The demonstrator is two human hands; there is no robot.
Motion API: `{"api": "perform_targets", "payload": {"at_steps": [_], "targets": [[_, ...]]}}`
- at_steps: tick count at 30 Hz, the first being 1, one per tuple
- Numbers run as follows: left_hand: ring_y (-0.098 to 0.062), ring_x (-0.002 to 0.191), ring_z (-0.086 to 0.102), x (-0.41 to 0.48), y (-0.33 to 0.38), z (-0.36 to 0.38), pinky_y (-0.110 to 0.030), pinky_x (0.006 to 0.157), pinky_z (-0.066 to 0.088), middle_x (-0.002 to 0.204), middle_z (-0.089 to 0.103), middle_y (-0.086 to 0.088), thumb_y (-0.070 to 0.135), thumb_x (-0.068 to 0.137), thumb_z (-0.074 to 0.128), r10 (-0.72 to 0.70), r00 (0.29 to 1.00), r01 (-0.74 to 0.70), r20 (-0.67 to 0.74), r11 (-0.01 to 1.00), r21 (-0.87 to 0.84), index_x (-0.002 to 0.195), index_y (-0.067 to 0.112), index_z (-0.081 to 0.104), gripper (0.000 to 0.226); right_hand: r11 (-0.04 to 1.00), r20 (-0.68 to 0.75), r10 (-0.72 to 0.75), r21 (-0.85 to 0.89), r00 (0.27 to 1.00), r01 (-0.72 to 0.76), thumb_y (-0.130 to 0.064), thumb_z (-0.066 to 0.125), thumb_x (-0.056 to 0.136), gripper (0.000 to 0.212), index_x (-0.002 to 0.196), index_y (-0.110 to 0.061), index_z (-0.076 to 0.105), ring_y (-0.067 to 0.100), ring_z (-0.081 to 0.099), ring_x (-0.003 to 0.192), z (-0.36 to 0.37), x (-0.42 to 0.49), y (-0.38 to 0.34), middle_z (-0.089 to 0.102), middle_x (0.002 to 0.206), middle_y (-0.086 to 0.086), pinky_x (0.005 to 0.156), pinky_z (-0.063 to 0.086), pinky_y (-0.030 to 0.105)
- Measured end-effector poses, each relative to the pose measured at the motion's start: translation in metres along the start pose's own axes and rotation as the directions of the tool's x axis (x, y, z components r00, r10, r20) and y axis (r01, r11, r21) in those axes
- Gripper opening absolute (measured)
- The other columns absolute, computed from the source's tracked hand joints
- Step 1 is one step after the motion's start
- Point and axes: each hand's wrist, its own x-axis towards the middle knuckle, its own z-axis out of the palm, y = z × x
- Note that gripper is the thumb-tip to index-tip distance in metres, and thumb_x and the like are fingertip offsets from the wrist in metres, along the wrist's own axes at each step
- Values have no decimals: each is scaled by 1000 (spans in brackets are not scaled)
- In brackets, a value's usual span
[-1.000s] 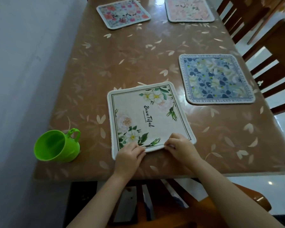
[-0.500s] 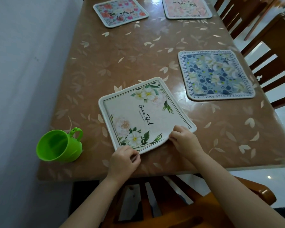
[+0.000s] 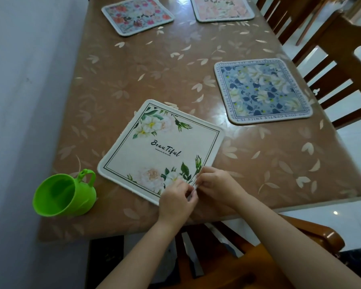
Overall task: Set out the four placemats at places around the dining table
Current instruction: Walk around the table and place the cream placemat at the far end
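Near the front edge of the table (image 3: pixel 258 184), the left hand (image 3: pixel 176 202) and right hand (image 3: pixel 216 184) pinch one corner of the crooked white placemat (image 3: pixel 161 149). Turn it slowly until its sides line up with the table edge.

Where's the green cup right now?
The green plastic cup stands at the near left corner of the brown table, just left of the cream floral placemat.
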Motion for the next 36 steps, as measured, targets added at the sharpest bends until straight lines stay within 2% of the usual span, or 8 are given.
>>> {"api": "perform_targets", "payload": {"at_steps": [7,10,14,17,23,28,33,36], "targets": [[-17,74,57,-14,-15,-13,-25,63,48,81,63,-4,14,68,76,174,982,-175,74,984,17,87,10,64,22,999,31,33,-6,999,-33,-3,68,76,2,75,-5,68,26,63,74,-4,6,6,64,83,11,70,53,43],[-17,77,60,-20,-26,-20,-28,67,52,83,65,-4,7,68,76,204,976,-205,79,979,4,87,8,67,21,999,-29,52,2,998,-52,1,69,74,5,75,-4,69,27,65,79,-14,6,12,66,87,11,73,55,43],[-20,74,62,-17,-36,-21,-33,64,55,80,66,-7,1,69,74,199,977,-201,69,979,20,80,5,67,13,997,-140,64,-25,988,-69,7,71,69,12,72,-5,71,24,65,78,-28,5,19,69,87,10,74,52,33],[-23,74,62,-9,-38,-19,-32,65,54,81,66,-8,1,66,77,199,976,-203,94,978,46,80,3,68,17,996,-157,71,-39,985,-78,7,71,69,11,71,-4,71,26,65,77,-31,4,20,69,85,11,74,50,30],[-21,64,62,5,-21,-2,-22,60,43,68,65,-7,-1,64,78,129,991,-130,36,992,4,72,4,70,13,979,-38,118,-165,992,-123,5,58,76,17,85,-5,68,34,59,90,-37,0,27,64,98,14,77,52,43],[-24,63,60,19,1,20,-28,53,49,66,62,-8,3,66,77,113,993,-112,26,993,-29,67,6,69,9,982,39,54,-183,998,-46,0,66,72,11,82,-5,66,31,57,83,-36,-13,21,62,90,13,70,50,41],[-27,65,59,21,4,30,-33,50,51,67,61,-10,4,65,76,120,991,-120,53,993,2,65,5,65,11,976,23,117,-186,993,-111,-7,65,76,5,81,-6,66,29,54,89,-28,-13,22,60,91,12,72,47,39],[-28,64,59,14,-10,22,-34,53,51,69,61,-10,1,64,76,153,986,-156,67,987,42,69,4,65,13,971,47,176,-175,983,-166,-6,63,77,5,81,-6,66,26,53,96,-24,-14,25,59,95,11,75,49,42]]}}
